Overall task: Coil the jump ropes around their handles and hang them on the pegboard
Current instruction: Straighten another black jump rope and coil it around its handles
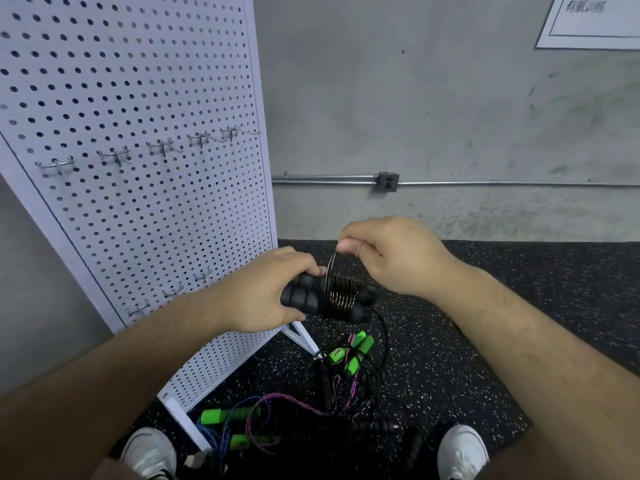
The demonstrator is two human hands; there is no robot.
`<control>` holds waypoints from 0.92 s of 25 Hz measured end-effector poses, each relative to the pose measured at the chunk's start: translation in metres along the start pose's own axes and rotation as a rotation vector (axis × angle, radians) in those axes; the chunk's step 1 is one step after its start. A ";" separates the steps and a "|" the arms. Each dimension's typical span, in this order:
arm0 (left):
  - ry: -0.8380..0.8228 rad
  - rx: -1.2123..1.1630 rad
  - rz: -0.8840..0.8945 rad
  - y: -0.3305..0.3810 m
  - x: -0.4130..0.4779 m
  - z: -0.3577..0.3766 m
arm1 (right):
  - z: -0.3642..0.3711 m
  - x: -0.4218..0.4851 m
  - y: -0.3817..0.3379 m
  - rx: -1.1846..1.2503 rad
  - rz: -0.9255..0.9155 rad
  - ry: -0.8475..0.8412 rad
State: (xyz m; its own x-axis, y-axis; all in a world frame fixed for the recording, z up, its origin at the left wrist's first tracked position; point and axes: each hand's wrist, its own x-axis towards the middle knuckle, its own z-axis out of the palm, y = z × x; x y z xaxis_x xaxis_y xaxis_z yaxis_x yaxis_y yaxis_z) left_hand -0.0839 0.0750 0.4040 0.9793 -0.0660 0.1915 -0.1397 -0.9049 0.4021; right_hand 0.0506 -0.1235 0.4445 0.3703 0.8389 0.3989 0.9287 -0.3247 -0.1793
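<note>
Your left hand point(266, 289) grips both black handles point(304, 294) together as a core; your right hand point(391, 254) pinches the cord point(330, 263) taut for tight turns.

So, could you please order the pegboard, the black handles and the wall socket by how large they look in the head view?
1. pegboard, by far largest.
2. black handles, held by the left hand, close to the camera.
3. wall socket, smallest, farther away.
</note>
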 end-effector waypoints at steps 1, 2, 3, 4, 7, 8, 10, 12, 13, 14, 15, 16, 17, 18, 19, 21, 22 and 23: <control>-0.009 -0.045 -0.006 0.006 -0.003 -0.002 | -0.001 0.000 0.007 0.016 0.016 0.001; -0.013 -0.070 -0.011 0.012 -0.007 -0.004 | -0.002 0.001 0.013 0.042 0.019 0.007; -0.013 -0.099 -0.016 0.019 -0.010 -0.006 | -0.002 0.001 0.016 0.076 0.021 0.012; -0.010 -0.151 -0.022 0.027 -0.014 -0.008 | 0.002 0.002 0.019 0.128 0.040 0.013; 0.025 -0.315 -0.029 0.044 -0.021 -0.014 | 0.012 0.004 0.021 0.598 0.171 -0.017; 0.056 -0.299 -0.022 0.047 -0.022 -0.016 | 0.019 0.003 0.023 0.788 0.233 -0.048; 0.128 -0.242 -0.025 0.043 -0.020 -0.019 | 0.033 -0.004 0.018 0.869 0.326 -0.167; 0.204 -0.164 -0.049 0.028 -0.015 -0.021 | 0.047 -0.008 -0.003 0.675 0.375 -0.271; 0.236 -0.115 -0.065 0.020 -0.013 -0.022 | 0.055 -0.009 -0.016 0.647 0.345 -0.280; 0.257 -0.058 -0.080 0.011 -0.011 -0.022 | 0.063 -0.008 -0.025 0.661 0.327 -0.268; 0.277 0.007 -0.087 0.003 -0.008 -0.022 | 0.068 -0.008 -0.035 0.673 0.310 -0.254; 0.302 0.073 -0.089 -0.004 -0.006 -0.021 | 0.071 -0.008 -0.039 0.661 0.302 -0.261; 0.322 0.128 -0.092 -0.010 -0.003 -0.020 | 0.072 -0.010 -0.044 0.636 0.290 -0.286; 0.333 0.162 -0.104 -0.014 0.000 -0.020 | 0.074 -0.011 -0.046 0.612 0.302 -0.320; 0.333 0.180 -0.126 -0.017 0.001 -0.020 | 0.074 -0.013 -0.050 0.607 0.308 -0.348; 0.316 0.203 -0.173 -0.024 0.003 -0.020 | 0.067 -0.016 -0.059 0.547 0.292 -0.374; 0.300 0.210 -0.193 -0.027 0.004 -0.019 | 0.062 -0.017 -0.064 0.487 0.273 -0.370; 0.284 0.209 -0.205 -0.028 0.004 -0.018 | 0.056 -0.018 -0.068 0.422 0.243 -0.352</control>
State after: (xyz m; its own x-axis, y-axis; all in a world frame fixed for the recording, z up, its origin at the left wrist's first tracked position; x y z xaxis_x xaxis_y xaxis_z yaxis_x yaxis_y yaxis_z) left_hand -0.0788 0.1083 0.4099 0.9003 0.2167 0.3775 0.1156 -0.9552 0.2726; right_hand -0.0205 -0.0917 0.3996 0.4749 0.8800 -0.0067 0.7029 -0.3839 -0.5988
